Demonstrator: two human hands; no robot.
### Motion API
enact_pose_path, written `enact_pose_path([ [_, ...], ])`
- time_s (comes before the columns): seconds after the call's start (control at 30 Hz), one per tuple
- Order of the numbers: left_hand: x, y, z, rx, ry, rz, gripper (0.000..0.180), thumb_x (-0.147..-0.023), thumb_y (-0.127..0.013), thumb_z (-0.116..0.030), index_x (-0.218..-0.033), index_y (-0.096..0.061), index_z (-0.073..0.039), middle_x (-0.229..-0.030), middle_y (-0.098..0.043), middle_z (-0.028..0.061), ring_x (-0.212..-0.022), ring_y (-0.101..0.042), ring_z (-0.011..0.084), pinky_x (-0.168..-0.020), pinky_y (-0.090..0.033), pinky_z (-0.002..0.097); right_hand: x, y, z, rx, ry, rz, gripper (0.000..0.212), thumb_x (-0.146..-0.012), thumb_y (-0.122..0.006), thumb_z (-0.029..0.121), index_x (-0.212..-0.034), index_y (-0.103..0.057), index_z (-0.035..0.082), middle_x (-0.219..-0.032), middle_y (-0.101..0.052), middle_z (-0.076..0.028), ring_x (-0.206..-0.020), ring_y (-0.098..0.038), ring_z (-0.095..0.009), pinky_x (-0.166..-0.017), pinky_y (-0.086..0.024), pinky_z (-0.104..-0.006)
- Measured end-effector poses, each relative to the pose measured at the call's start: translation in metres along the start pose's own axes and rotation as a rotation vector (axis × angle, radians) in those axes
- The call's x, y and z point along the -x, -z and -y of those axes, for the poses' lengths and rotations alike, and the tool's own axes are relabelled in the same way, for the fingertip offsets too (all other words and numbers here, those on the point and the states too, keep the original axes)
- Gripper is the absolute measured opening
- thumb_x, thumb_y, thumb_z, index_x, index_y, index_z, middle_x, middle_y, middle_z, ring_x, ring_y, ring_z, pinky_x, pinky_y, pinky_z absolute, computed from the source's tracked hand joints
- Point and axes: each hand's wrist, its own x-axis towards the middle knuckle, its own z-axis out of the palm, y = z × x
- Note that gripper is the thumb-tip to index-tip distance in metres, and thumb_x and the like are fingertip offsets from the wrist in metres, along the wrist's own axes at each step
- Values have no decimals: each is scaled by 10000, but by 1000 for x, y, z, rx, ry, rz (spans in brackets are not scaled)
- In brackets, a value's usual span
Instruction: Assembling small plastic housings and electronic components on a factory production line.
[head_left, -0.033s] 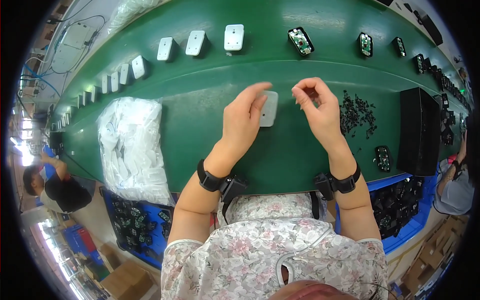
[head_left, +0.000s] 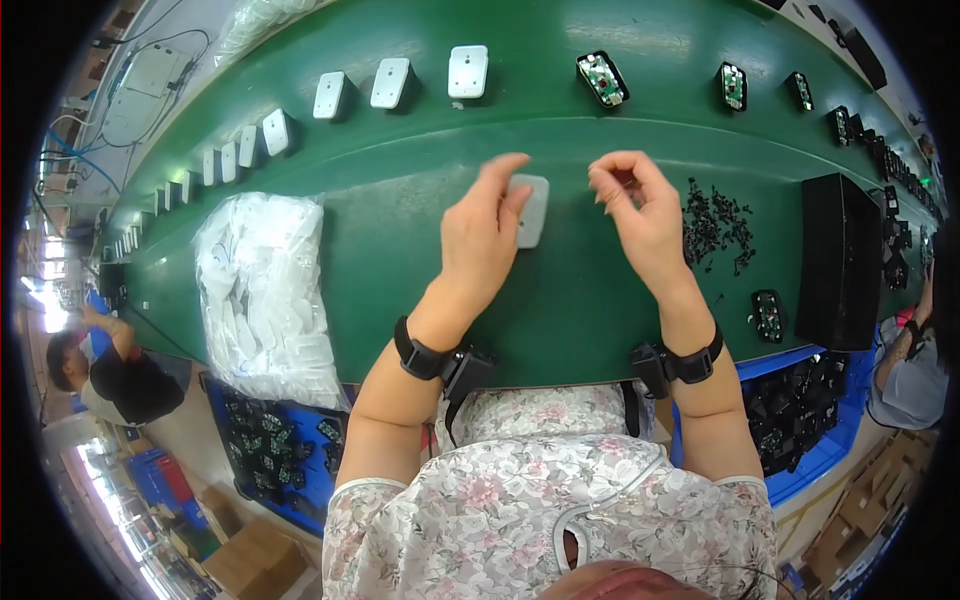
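Note:
My left hand has a pale, rounded rectangular plastic cover at its fingers. The thumb lies by the cover's left edge, and the raised index finger is smeared by motion. The lower fingers are hidden, but the cover shifts along with the hand. To the right, my right hand is closed in a pinch, thumb against fingertips; whatever sits between them is too small to make out. A pile of small black screws or pins is spread just right of that hand.
A clear bag of white plastic parts lies left. White-faced units and open black cases with green boards line the far side. A black box stands right, near one case. Blue bins flank me; other people sit nearby.
My left hand and the pale cover have shifted slightly left and away from me. My right hand has barely moved and keeps its pinch.

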Motion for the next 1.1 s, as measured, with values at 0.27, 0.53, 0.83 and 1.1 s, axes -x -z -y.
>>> enact_pose_path([
  [0.27, -2, 4, -2, 219, 22, -18, 165, -852, -633, -58, -989, -556, -9, -767, -632, 91, -635, -594, 127, -591, -477, 261, 7, -14, 16, 27, 58, 283, 274, -841, -658, 62, -1106, -590, 39, -908, -570, -6, -769, -536, -76, -614, -424, -187],
  [0.53, -8, 23, -5, 802, 252, 110, 157, -891, -568, -27, -1011, -489, 38, -872, -635, 143, -698, -647, 188, -615, -547, 275, 5, -28, 23, -425, -85, 149, 277, -904, -588, 83, -1117, -460, -40, -871, -587, -100, -715, -584, -131, -634, -499, -243],
  [0.83, -26, 54, 17, 613, 196, -325, 131, -907, -529, -22, -1013, -514, 54, -905, -631, 138, -707, -654, 173, -585, -534, 260, 0, -69, -10, 474, 460, 427, 144, -735, -676, 16, -864, -632, 62, -892, -507, -61, -864, -508, -254, -735, -457, -331],
  [1.1, -17, 35, 13, 300, 225, -159, 209, -866, -459, 78, -999, -587, -20, -830, -593, 95, -571, -593, 110, -468, -453, 244, -2, -60, -10, 325, 363, 315, 106, -801, -630, 17, -894, -578, 18, -841, -547, -31, -792, -525, -184, -705, -452, -299],
])
